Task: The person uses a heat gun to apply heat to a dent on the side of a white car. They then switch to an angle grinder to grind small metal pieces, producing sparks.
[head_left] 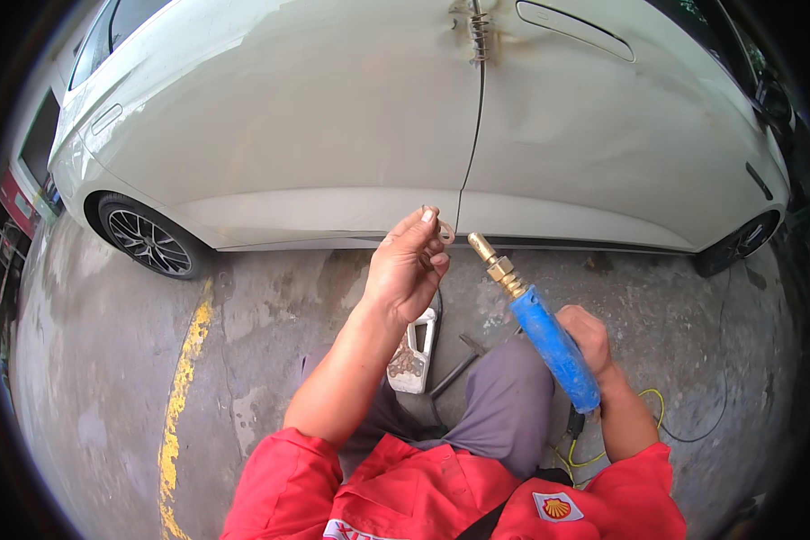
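Blue-handled tool with a brass tip (538,324), gripped by the right hand (592,340), points up-left at the small metal ring (443,229) pinched in the left hand (407,268).

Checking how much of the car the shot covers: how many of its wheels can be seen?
2: one wheel at the left, under the white car; another wheel at the right, partly cut off. Far-side wheels are hidden.

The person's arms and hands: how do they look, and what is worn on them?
Both forearms are bare. The left hand and right hand wear no gloves. Red sleeves of a work jacket are pushed up to about the elbows, and a round emblem patch sits on the chest.
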A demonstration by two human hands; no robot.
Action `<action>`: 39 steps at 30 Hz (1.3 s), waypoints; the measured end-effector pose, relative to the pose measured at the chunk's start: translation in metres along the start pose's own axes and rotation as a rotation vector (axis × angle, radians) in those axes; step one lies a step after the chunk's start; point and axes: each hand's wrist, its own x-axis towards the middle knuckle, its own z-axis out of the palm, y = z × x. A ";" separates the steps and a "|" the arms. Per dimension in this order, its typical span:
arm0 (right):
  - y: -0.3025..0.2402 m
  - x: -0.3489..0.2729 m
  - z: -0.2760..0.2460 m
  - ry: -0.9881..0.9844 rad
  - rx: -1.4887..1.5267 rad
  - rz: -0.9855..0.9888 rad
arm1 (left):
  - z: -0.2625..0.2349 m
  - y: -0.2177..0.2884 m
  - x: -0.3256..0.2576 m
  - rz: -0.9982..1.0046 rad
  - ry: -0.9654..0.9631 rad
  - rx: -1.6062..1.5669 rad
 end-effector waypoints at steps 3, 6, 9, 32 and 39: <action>-0.003 -0.004 0.002 0.034 0.001 -0.019 | 0.019 -0.005 0.002 0.067 0.090 0.058; -0.009 0.000 0.001 0.064 0.006 -0.034 | 0.039 -0.008 0.000 0.087 0.178 0.069; -0.011 0.002 0.000 0.082 0.024 -0.047 | 0.042 -0.009 0.001 0.132 0.208 0.100; 0.011 0.131 -0.002 0.259 0.410 0.419 | 0.080 0.025 0.191 -0.041 -0.272 -0.199; 0.028 0.162 0.019 0.350 0.439 0.503 | 0.075 0.027 0.232 -0.008 -0.342 -0.244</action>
